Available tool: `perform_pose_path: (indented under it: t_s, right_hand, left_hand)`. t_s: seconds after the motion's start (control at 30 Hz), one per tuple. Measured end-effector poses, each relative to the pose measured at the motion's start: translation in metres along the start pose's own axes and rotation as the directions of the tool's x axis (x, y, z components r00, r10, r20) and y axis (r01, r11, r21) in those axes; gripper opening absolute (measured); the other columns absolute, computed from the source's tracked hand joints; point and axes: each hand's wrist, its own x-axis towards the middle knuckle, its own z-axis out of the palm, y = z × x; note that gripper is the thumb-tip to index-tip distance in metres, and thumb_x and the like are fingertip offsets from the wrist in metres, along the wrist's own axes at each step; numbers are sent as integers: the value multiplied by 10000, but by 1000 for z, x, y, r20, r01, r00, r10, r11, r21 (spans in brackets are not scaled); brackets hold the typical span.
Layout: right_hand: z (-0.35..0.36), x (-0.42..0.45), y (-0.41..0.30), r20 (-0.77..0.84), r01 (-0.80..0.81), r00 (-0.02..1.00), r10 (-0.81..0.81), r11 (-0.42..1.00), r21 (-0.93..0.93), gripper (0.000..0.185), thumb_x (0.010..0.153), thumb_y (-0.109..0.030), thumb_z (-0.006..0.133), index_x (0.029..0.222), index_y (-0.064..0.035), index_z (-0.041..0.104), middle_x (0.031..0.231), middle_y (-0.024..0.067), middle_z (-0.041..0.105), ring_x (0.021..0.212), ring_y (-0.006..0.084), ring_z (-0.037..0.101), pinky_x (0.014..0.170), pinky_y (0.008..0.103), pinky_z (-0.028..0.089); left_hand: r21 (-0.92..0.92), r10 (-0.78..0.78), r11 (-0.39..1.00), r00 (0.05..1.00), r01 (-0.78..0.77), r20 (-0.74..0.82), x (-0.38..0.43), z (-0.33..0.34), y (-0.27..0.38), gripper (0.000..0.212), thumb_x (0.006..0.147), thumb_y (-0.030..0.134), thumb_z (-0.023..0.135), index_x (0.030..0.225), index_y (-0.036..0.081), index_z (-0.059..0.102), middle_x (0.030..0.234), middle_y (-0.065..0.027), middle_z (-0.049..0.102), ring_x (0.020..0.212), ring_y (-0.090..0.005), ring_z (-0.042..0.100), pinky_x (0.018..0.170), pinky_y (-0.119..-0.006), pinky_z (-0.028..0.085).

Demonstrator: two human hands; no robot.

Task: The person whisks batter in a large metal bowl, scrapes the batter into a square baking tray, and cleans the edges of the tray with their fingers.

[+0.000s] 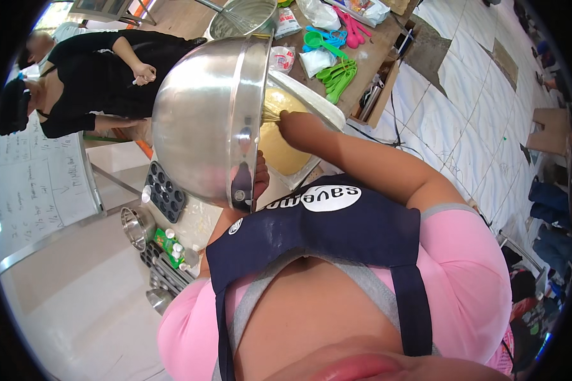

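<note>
A large stainless steel mixing bowl (200, 114) is tipped on its side, its mouth turned to the right over a pan. My left hand (261, 176) grips the bowl at its near rim; part of that hand is hidden behind the bowl. In my right hand (298, 131) is a wire whisk (270, 116), its wires at the bowl's mouth. Smooth yellow batter (286, 152) lies beneath, in a rectangular pan (326, 107) with a pale lining. The inside of the bowl is out of sight.
Green measuring spoons (338, 78), pink measuring spoons (352, 28) and another metal bowl (243, 21) with a whisk sit on the wooden table (376, 43). A dark muffin tin (164, 190) lies left. A person in black (105, 81) stands across the table, near a whiteboard (38, 181) bearing writing.
</note>
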Motion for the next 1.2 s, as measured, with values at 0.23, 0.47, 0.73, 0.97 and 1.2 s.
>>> perform_pose_path:
  t_s: [0.23,0.47,0.73,0.97,1.2]
  right_hand:
    - [-79,28,16,-2,209,978,-209,978,8,377,862,-359,505,869,-13,654,818,193,643,761,360,614,680,441,477]
    - [-89,75,-6,140,62,985,-105,957,283,530,837,-545,531,842,-36,679,641,94,594,595,242,568,565,376,441]
    - [-86,66,-1,641,-353,763,86,886,301,455,846,-489,559,772,-40,573,488,-43,231,391,111,194,382,295,161]
    - [-81,73,33,442,224,888,-129,960,-170,471,838,-502,528,881,-60,684,594,61,599,578,229,579,527,379,450]
    - [-88,38,-25,308,403,911,-275,755,-518,320,757,-393,656,869,-94,677,826,103,658,784,311,637,674,416,504]
  left_hand:
    - [-51,-74,996,995,70,-69,-6,11,-2,198,923,196,450,973,15,385,640,7,325,524,-109,355,519,-239,340]
    - [64,-127,990,989,122,79,-11,-6,16,243,931,222,440,1031,6,392,645,0,355,542,-112,394,522,-244,358]
    - [62,-104,994,978,95,178,-9,-20,27,273,934,229,436,1044,-15,386,653,-14,374,554,-117,409,532,-237,386]
    - [66,-18,998,993,10,114,-16,5,17,342,892,232,505,1052,-49,393,669,-13,389,560,-113,423,510,-228,402]
    - [45,25,998,987,-32,156,-27,-1,20,352,920,233,445,1077,-74,373,689,-27,396,578,-132,428,521,-241,401]
